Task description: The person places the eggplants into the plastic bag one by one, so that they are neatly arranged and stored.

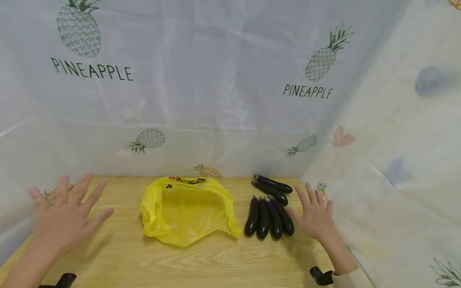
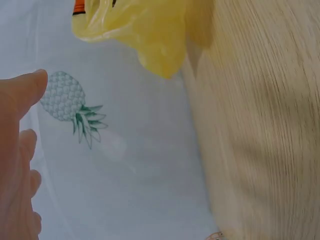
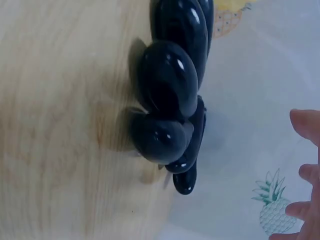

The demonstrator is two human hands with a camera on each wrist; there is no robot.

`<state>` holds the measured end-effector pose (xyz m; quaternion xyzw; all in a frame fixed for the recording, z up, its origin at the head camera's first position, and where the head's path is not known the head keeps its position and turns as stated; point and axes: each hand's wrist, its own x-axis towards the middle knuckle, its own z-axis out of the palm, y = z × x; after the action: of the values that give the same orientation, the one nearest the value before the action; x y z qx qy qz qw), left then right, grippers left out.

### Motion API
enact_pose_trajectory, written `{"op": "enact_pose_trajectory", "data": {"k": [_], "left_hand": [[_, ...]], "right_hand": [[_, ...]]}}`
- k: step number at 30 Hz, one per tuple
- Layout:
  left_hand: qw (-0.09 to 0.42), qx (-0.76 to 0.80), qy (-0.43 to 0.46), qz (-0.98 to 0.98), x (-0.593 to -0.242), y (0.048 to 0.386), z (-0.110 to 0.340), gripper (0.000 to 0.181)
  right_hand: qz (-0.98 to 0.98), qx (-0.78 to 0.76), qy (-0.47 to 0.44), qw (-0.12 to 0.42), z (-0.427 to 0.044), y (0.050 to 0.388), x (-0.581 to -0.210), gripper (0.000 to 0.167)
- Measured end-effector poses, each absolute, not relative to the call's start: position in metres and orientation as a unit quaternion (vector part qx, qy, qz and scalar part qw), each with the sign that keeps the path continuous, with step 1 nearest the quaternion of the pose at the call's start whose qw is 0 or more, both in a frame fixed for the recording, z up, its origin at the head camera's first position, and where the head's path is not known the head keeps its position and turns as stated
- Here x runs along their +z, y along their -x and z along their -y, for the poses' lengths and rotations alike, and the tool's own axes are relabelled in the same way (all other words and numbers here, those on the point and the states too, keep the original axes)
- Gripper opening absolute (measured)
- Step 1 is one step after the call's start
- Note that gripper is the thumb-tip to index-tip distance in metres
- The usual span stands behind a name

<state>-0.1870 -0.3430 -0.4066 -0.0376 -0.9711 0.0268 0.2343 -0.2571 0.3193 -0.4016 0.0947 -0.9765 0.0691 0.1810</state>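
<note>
A yellow plastic bag [image 1: 155, 228] lies on the table with its mouth spread toward me. To its right sit several dark, glossy eggplants [image 1: 263, 220], most side by side in a row, with two more lying slanted behind them. My left hand [image 1: 68, 218] is held above the table left of the bag, fingers spread and holding nothing. My right hand [image 1: 316, 216] hovers just right of the eggplants, its fingers also spread, with nothing in it. The right wrist view shows the eggplants [image 3: 167, 80] apart from the fingertips; in the left wrist view the bag [image 2: 160, 40] is away from the thumb.
The light wooden table [image 1: 201, 264] ends at a pale curtain [image 1: 223, 88] printed with pineapples. More of this sheeting hangs along the left and right sides, close beside both hands.
</note>
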Motion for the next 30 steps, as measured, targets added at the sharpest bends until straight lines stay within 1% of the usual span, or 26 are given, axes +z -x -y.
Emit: {"op": "enact_pose_trajectory", "data": {"k": [6,13,18,24,30], "left_hand": [[0.259,0.019,0.070,0.963,-0.406,0.194,0.327,0.101],[0.268,-0.019,0.105,0.958,-0.409,0.202,0.308,0.099],[0.266,-0.053,0.126,0.954,-0.414,0.207,0.292,0.094],[0.249,-0.118,0.141,0.951,-0.418,0.212,0.277,0.091],[0.245,-0.165,0.147,0.944,-0.421,0.215,0.267,0.090]], "right_hand": [[0.970,0.104,-0.111,0.189,-0.330,0.276,-0.400,0.080],[0.967,0.128,-0.130,0.180,-0.334,0.299,-0.403,0.075],[0.965,0.147,-0.138,0.167,-0.334,0.312,-0.406,0.073],[0.961,0.171,-0.155,0.149,-0.336,0.326,-0.409,0.070],[0.960,0.185,-0.160,0.136,-0.341,0.340,-0.413,0.072]]}}
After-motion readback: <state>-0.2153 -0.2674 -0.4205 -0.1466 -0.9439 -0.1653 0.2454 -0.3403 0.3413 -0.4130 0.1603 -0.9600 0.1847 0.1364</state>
